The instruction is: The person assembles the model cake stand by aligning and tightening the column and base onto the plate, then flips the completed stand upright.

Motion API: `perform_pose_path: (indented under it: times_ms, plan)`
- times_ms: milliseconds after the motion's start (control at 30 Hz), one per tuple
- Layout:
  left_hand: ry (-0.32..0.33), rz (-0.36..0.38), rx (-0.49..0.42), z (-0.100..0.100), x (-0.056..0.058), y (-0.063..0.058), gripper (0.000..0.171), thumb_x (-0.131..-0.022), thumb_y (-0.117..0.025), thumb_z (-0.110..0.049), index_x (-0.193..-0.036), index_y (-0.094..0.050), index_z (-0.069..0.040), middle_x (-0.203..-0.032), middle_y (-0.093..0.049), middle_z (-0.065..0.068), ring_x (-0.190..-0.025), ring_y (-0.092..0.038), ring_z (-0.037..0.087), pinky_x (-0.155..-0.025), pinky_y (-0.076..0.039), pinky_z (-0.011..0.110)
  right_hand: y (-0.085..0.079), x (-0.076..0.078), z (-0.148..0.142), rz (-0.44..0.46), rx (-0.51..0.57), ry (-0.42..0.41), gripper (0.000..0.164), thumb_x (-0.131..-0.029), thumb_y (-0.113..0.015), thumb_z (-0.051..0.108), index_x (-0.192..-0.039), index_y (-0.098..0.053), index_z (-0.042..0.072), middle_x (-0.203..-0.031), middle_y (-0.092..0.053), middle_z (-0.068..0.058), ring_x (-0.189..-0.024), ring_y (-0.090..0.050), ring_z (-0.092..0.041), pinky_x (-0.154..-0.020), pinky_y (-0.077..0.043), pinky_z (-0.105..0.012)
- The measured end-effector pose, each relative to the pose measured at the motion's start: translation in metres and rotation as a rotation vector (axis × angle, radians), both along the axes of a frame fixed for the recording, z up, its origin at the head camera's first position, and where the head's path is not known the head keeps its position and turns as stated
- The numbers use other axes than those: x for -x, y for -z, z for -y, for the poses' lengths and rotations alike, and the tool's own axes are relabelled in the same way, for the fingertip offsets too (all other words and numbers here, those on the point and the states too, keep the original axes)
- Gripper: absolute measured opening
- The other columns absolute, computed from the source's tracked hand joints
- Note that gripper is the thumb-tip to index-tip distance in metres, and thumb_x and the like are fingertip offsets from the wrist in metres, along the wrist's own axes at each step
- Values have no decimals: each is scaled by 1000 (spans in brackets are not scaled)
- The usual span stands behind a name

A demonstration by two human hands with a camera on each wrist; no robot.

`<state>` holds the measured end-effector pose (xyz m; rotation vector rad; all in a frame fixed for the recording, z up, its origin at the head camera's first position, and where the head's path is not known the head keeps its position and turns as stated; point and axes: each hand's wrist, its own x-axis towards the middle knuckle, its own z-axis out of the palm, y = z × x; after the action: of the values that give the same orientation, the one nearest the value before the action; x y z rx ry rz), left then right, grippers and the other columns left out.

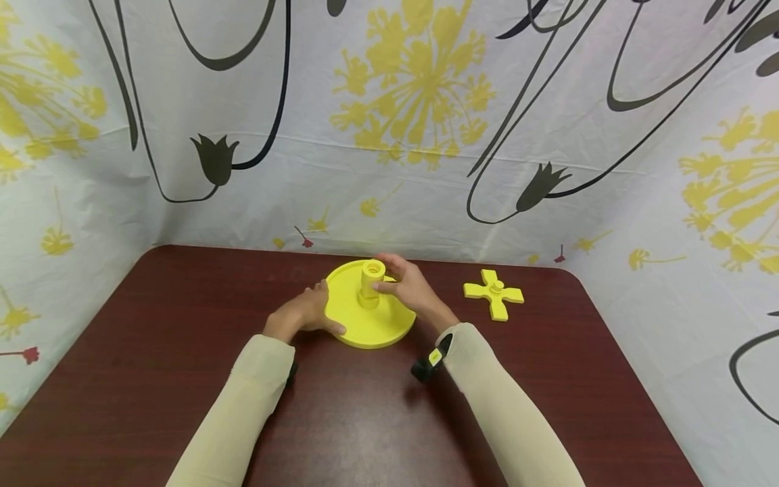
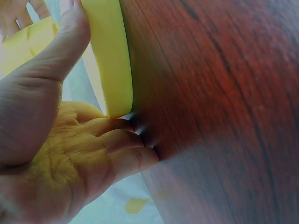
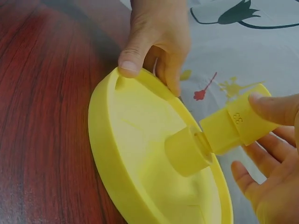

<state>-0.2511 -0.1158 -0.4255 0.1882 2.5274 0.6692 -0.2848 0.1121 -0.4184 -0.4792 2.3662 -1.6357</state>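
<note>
Left hand (image 1: 307, 308) holds a yellow dish (image 1: 347, 314), fingers clamped on its rim (image 3: 106, 140). Right hand's (image 1: 414, 287) fingers pinch a yellow tube (image 1: 371, 276) at its socket (image 3: 186, 156)

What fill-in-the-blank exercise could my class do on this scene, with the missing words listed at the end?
1. The cross has ____ flat arms.
2. In the head view, the cross lies on the tabletop to the ____ of the round dish.
3. The hand holding the cylinder is the person's ____ one.
4. The dish, the cylinder and the cross are all the colour ____.

Missing words: four; right; right; yellow.
</note>
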Motion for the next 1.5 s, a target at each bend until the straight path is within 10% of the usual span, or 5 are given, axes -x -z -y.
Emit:
perform_pose_path:
  times_ms: [900, 1500]
  plan:
    - [6, 1, 19, 0, 1, 0, 115, -87, -74, -46, -155, 1, 9, -163, -8, 28, -150, -11, 45, -120, -20, 54, 6, -1, 8, -101, -108, 124, 47, -86, -77, 9, -129, -57, 7, -126, -64, -11, -120, -59, -29, -98, -52, -42]
    - [4, -3, 19, -1, 0, 0, 115, -87, -74, -46, -155, 0, 9, -162, -8, 29, -150, -12, 45, -120, -20, 54, 6, 0, 4, -33, 20, 18, 62, -89, -68, -6, -146, -47, 2, -139, -57, -19, -123, -60, -34, -98, -52, -42]
